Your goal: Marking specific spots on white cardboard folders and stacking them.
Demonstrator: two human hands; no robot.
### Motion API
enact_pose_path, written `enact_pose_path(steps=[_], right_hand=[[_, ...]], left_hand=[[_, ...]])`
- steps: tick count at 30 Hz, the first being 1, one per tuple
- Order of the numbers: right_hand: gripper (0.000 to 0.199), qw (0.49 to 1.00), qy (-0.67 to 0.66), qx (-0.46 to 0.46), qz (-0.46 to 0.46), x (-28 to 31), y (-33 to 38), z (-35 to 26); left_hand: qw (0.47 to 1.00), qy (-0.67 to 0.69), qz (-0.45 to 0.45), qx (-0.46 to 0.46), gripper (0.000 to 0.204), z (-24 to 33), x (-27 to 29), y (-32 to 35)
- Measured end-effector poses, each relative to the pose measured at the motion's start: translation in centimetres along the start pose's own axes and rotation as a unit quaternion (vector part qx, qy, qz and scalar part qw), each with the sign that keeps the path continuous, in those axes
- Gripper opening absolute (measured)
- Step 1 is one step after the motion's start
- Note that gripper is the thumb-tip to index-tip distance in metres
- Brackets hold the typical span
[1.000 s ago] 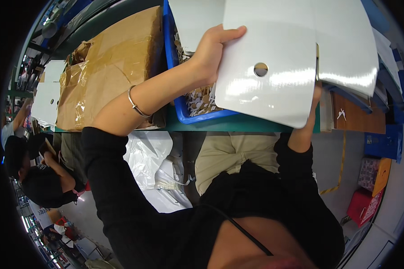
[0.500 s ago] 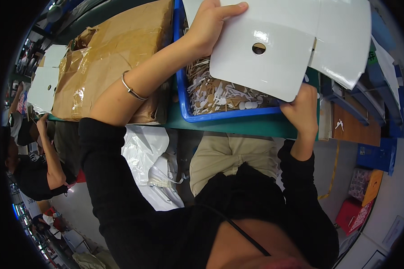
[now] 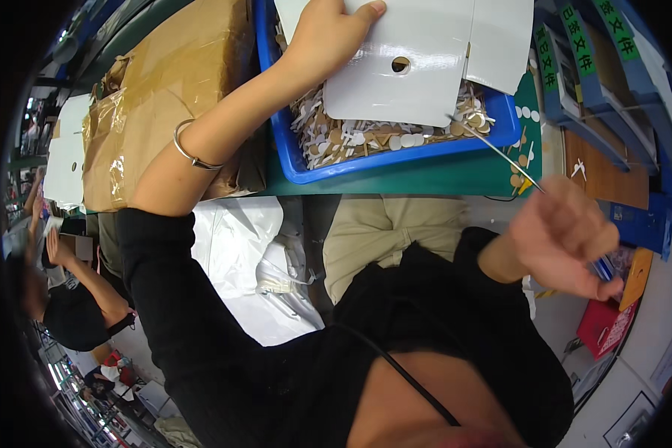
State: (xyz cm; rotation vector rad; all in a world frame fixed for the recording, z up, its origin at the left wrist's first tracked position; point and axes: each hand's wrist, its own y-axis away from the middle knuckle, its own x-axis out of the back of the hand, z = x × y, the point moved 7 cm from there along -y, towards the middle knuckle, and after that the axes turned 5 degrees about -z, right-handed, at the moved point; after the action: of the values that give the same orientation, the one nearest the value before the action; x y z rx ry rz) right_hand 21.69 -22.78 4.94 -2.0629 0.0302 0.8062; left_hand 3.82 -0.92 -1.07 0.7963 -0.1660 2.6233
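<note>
My left hand (image 3: 327, 33) grips the upper edge of a glossy white cardboard sheet (image 3: 396, 93), thumb on top. The sheet has a round hole and a side flap, and it lies over a blue plastic tray (image 3: 299, 176). Small white and brown cardboard scraps (image 3: 336, 145) fill the tray. My right hand (image 3: 564, 235), blurred, is closed around a screwdriver (image 3: 500, 154) to the right of the tray. Its long thin metal shaft points up and left, with the tip near the sheet's lower right corner. Most of the handle is hidden in my fist.
A taped brown carton (image 3: 179, 89) stands left of the tray, with more white sheets (image 3: 67, 153) beyond it. Blue file holders (image 3: 597, 82) line the right side. Loose scraps (image 3: 526, 153) lie on the green tabletop (image 3: 425, 170). A co-worker (image 3: 86, 313) is at far left.
My right hand has left the sheet's lower edge and moved right and toward me, with the screwdriver now showing in it. The sheet and my left hand stay over the tray.
</note>
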Motion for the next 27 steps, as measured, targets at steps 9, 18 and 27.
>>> enact_pose_path(steps=[9, 18, 27], right_hand=[[0.05, 0.994, 0.042, -0.069, -0.071, 0.1, 2.0, 6.9], [0.055, 0.984, 0.101, -0.061, -0.136, -0.4, 2.9, 9.0], [0.062, 0.986, 0.112, -0.013, -0.12, -1.6, 1.7, 6.8]], left_hand=[[0.996, -0.057, -0.045, 0.045, 0.031, -1.1, -0.5, 0.1], [0.995, 0.008, -0.07, 0.065, 0.03, -1.5, -1.2, 1.0], [0.998, -0.03, -0.053, 0.014, 0.027, -0.7, -0.8, 1.0]])
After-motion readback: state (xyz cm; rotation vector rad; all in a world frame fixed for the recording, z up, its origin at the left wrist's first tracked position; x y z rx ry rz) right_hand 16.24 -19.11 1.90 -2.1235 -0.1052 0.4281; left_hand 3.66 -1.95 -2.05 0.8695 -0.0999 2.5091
